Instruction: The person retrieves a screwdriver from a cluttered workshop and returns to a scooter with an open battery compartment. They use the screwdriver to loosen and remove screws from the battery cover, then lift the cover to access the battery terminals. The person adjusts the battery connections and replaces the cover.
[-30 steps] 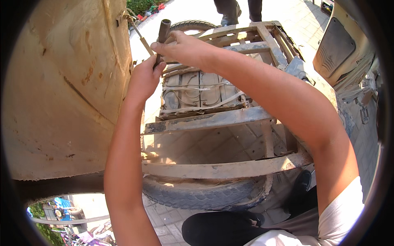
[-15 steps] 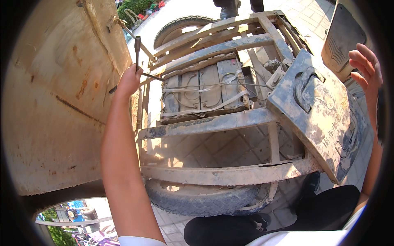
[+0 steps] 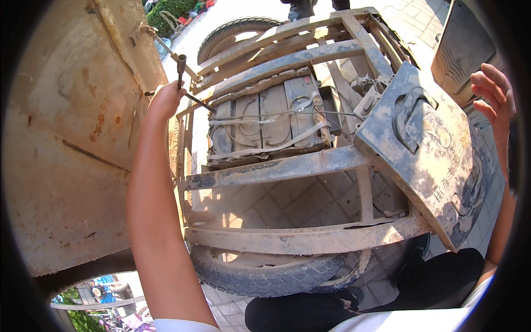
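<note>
My left hand (image 3: pixel 166 100) is closed around the middle of a dark multi-armed socket wrench (image 3: pixel 181 63). One arm of the wrench stands up, another pokes out to the left of the hand. A third reaches down to the right, its tip at the left edge of a row of dusty grey batteries (image 3: pixel 275 110) in a frame; whether it sits on a fastener I cannot make out. Thin cables and pale straps run across the batteries. At the far right my right hand (image 3: pixel 494 97) is raised with bent fingers apart, holding nothing, beyond a dirty handled lid (image 3: pixel 426 149).
A rusty metal panel (image 3: pixel 66 138) stands upright on the left. Dusty frame rails (image 3: pixel 276 169) run across the vehicle, with a tyre (image 3: pixel 265 271) near me and another wheel (image 3: pixel 221 39) on the far side. Another person's shoes (image 3: pixel 301 11) are at the top.
The wrench has turned in my left hand's grip: its left arm now points higher than before. The scene has shifted slightly left in view. My right hand stays nearly in place.
</note>
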### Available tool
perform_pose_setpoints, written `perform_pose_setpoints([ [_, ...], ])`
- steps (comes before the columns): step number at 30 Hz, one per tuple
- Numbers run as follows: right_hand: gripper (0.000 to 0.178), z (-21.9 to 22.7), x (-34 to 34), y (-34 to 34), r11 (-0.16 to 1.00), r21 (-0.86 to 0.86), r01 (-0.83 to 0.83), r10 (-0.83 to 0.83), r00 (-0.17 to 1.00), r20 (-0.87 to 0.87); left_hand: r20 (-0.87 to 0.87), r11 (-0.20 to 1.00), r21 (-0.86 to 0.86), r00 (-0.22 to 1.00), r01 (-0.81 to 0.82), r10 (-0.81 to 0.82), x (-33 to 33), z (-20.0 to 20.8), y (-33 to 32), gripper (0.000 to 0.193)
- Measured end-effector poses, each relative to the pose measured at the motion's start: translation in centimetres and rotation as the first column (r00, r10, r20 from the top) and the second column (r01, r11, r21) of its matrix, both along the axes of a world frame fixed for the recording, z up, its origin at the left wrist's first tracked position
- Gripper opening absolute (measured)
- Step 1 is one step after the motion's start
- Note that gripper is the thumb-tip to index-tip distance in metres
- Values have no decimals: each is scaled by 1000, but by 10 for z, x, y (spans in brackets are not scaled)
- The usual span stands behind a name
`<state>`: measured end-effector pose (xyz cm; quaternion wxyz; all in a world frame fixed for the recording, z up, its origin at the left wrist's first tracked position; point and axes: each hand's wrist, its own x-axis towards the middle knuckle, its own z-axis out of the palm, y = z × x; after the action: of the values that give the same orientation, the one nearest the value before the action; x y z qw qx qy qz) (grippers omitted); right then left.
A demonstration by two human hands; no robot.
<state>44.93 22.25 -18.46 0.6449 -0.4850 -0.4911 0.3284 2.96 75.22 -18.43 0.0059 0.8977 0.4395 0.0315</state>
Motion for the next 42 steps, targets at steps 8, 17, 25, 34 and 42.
perform_pose_setpoints([
  [8, 54, -6, -8, 6, 999, -49, 16, -11, 995, 95, -267, 986, 162, 964, 43, 2, 22, 10, -21, 41],
  [17, 59, -16, -19, -1, 899, -239, 367, -207, 838, 506, -122, 957, 226, 970, -181, 212, 39, -3, -19, 49],
  [25, 59, -10, -21, -4, 869, -282, 407, -184, 795, 578, 132, 573, -643, 664, -508, 736, 40, 16, -14, 36],
  [34, 60, -5, -23, -2, 892, -316, 323, -138, 860, 491, 145, 912, -308, 934, -270, 325, 18, 52, -58, 32],
  [42, 54, -2, -24, -11, 906, -317, 281, -87, 855, 511, 65, 993, 14, 991, -120, 119, -38, 22, -146, 24],
])
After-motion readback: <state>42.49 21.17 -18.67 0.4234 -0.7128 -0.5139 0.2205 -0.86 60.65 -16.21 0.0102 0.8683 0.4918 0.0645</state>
